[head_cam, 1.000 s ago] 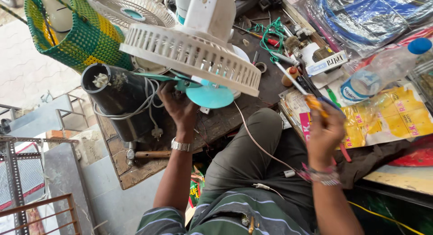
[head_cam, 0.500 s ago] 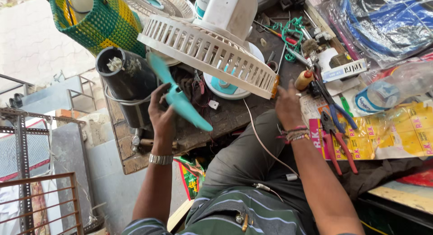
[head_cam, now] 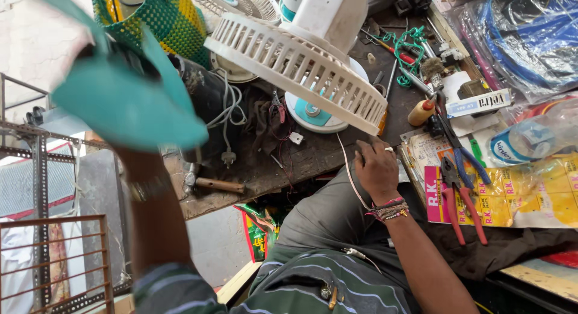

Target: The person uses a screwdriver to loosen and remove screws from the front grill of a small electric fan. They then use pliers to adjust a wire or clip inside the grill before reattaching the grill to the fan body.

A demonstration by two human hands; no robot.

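Since half a second earlier, the left hand (head_cam: 135, 154) had lifted the teal fan blade (head_cam: 123, 103) up close to the camera, where it showed large and blurred; the blade hid the hand, so whether its fingers were clamped on it could not be told. Meanwhile the right hand (head_cam: 376, 169) rested at the tabletop (head_cam: 313, 157) edge, fingers curled together beside a white wire (head_cam: 349, 175), just below the white fan guard (head_cam: 298, 67). Red pliers (head_cam: 457, 199) lay near it.
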